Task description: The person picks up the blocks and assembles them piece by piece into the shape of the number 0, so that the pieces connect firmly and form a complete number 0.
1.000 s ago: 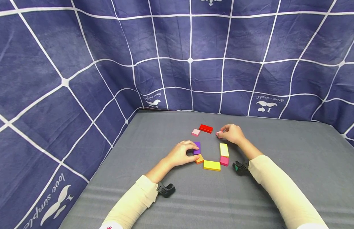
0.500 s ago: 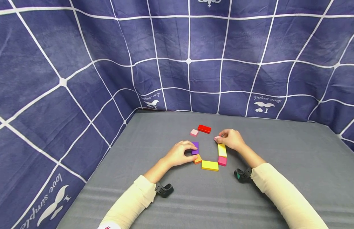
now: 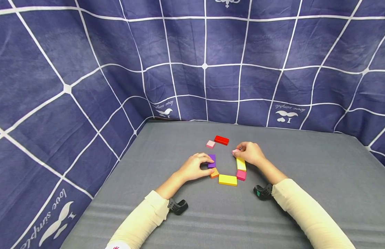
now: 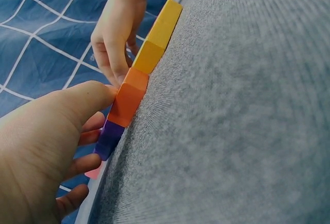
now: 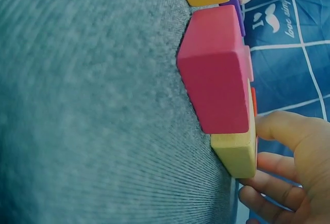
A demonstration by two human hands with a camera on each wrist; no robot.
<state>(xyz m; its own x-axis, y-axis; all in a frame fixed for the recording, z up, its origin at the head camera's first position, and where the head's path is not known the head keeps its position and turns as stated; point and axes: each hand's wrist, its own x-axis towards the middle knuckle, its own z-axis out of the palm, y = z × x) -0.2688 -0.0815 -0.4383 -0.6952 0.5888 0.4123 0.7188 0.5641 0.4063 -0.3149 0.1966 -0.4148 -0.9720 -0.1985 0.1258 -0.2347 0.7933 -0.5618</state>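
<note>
My right hand pinches a small pink block between thumb and fingers, at the far end of the pale yellow block. In the right wrist view a deep pink block stands in front, hiding what the fingers hold. My left hand rests with relaxed fingers on the purple block, its thumb at the orange block. The left wrist view shows that thumb against the orange block's edge. Nearest me, a bright yellow block lies between the orange and deep pink ones.
Farther back on the grey cloth lie a red block and a light pink block, side by side. Behind the table hangs a dark blue curtain with white lines. Black bands sit around both wrists.
My right hand has brought the small pink block nearer to me, up to the far end of the pale yellow block. The left hand keeps its place at the purple and orange blocks.
</note>
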